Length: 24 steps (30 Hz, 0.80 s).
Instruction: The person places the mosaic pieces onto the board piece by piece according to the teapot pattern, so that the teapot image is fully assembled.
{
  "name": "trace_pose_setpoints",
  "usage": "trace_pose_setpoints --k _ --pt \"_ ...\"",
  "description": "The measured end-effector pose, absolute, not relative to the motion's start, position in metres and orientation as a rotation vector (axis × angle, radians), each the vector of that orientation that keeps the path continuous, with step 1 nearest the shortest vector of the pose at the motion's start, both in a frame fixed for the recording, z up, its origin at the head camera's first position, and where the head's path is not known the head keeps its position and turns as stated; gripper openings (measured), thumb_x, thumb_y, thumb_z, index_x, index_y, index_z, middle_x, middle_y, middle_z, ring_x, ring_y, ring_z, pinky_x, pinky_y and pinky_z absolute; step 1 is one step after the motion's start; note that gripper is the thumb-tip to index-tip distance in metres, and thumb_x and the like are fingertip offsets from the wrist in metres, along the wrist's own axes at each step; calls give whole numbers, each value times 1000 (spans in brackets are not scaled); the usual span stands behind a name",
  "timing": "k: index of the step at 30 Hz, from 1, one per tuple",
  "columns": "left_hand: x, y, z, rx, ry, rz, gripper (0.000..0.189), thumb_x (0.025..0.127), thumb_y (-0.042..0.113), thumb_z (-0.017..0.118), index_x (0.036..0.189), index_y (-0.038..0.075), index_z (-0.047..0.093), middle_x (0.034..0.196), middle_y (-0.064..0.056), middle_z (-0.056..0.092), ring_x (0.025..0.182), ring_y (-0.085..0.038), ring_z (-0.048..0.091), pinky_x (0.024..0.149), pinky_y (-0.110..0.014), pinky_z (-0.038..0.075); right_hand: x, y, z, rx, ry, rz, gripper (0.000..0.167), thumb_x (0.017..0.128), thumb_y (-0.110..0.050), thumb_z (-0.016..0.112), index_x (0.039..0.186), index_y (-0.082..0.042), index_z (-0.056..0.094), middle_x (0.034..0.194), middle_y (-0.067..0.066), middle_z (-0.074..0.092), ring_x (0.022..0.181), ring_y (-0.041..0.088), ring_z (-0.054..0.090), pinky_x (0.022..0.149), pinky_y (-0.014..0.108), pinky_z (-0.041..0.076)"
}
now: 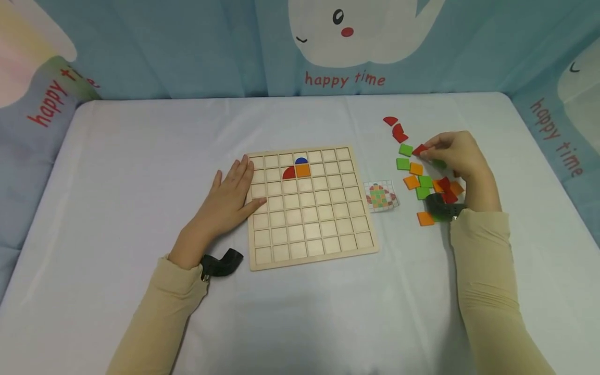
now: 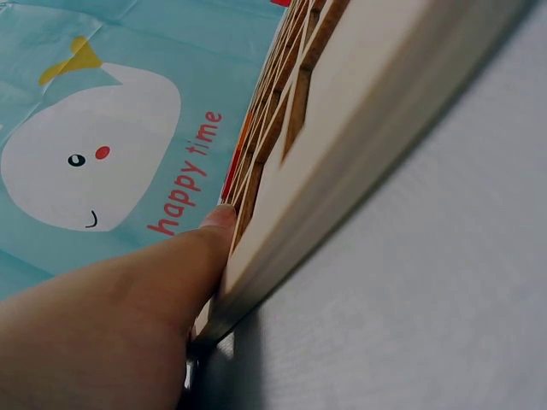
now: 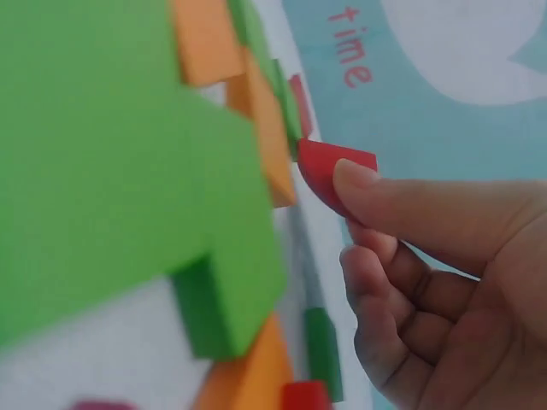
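Note:
My right hand (image 1: pixel 457 151) pinches a red quarter-circle tile (image 3: pixel 329 171) between thumb and fingertips, at the upper part of the loose tiles. My left hand (image 1: pixel 227 200) lies with straight fingers along the left edge of a wooden grid board (image 1: pixel 309 263), its thumb over the rim. In the left wrist view the thumb (image 2: pixel 209 243) touches the board's raised edge. Three tiles sit in the board's upper cells: a blue half-circle (image 1: pixel 301 161), an orange square (image 1: pixel 302 170) and a red quarter-circle (image 1: pixel 289 173).
Loose green tiles (image 1: pixel 403 164), orange tiles (image 1: pixel 425 219) and red tiles (image 1: pixel 398 133) lie scattered right of the board, some overlapping. A printed pattern card (image 1: pixel 380 196) lies against the board's right side. Black wrist cameras (image 1: pixel 222 263) sit at both cuffs. A blue curtain (image 1: pixel 187 47) hangs behind the table.

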<state>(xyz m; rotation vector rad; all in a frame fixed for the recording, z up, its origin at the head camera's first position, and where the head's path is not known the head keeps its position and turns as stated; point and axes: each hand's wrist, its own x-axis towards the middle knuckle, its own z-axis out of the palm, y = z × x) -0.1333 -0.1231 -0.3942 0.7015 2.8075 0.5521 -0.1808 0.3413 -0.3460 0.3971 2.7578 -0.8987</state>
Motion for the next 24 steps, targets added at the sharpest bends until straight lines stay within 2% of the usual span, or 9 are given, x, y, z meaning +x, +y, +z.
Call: trace_pose_setpoints --k 3,9,14,19,22,24 --pt "-134 -123 -395 706 2808 553 81 98 45 45 150 -2 4 157 -15 -5 143 -30 -3 110 -56 -3 -180 339 -342 397 2781 -953 39 87 -39 67 108 -6 63 97 9 59 86 25 44 53 33 44" --pt "-134 -122 -395 701 2795 552 81 98 44 45 149 -2 4 157 -15 -6 143 -30 -4 110 -56 -3 -178 329 -333 187 2813 -1071 33 92 -30 62 107 0 61 93 -2 63 90 21 48 72 32 42" --pt "-132 -126 -395 701 2790 552 79 99 43 44 149 -2 3 157 -15 -6 143 -30 -5 110 -56 -4 -177 314 -326 131 2737 -1136 29 91 -28 64 107 -4 61 90 -11 65 94 16 51 83 38 40" --pt "-132 -127 -395 714 2786 567 68 103 36 35 150 -1 1 157 -14 -7 143 -29 -5 111 -54 -5 -176 300 -323 92 2670 -1210 25 91 -25 64 106 -5 60 91 -11 68 94 15 56 88 43 38" --pt "-132 -126 -394 714 2788 566 64 104 32 30 150 0 1 157 -12 -6 143 -27 -5 111 -53 -6 -175 294 -323 52 2669 -1217 25 92 -23 63 107 -3 60 91 -10 68 92 15 59 90 38 41" --pt "-133 -126 -394 709 2788 557 63 104 32 30 150 1 0 157 -11 -6 143 -27 -5 111 -53 -6 -173 290 -322 20 2684 -1211 26 92 -22 63 108 -2 60 91 -9 67 91 16 60 86 32 44"
